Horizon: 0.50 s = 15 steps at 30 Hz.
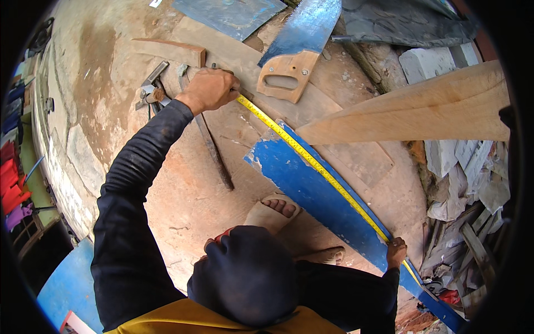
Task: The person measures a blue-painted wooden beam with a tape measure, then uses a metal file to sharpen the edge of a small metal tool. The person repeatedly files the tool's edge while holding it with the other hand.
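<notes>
A yellow tape measure blade is stretched diagonally along the long edge of a blue painted board with chipped paint. My left hand is closed around the tape at its upper end, beyond the board's far tip. What else lies inside that fist is hidden. Lower right, my right hand grips the tape against the board's edge, and the tape runs on past it. Just right of my left hand lies a handsaw with a wooden handle. A hammer-like tool with a dark, slender handle lies below my left hand.
Left of my left hand are a metal tool and a curved wood piece. A wide wooden plank juts in from the right. Scrap wood and white blocks pile up there. My feet are beside the board.
</notes>
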Tool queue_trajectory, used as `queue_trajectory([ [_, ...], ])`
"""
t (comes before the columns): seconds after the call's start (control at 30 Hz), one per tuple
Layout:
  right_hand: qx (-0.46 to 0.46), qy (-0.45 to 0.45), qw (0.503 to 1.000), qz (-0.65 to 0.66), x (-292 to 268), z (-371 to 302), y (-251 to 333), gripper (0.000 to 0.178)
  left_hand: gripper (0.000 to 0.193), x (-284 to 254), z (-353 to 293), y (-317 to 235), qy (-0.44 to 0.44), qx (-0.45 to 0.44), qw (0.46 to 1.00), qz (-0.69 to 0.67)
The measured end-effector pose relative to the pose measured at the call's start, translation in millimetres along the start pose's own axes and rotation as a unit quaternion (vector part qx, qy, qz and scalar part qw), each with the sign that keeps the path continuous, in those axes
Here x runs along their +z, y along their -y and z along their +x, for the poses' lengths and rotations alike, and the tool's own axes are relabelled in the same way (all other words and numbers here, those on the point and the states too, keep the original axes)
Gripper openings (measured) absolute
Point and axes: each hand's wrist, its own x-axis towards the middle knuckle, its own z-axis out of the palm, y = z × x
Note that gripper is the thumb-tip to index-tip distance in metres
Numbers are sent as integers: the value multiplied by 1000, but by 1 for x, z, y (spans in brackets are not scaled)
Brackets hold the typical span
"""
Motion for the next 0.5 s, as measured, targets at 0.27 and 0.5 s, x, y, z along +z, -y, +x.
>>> queue_trajectory([
  [0.27, 1, 9, 1000, 5, 1, 2, -1, 14, 27, -1, 2, -1, 31, -15, 999, -1],
  [0.5, 5, 21, 1000, 17, 1, 3, -2, 14, 28, -8, 2, -3, 39, -19, 999, -1],
])
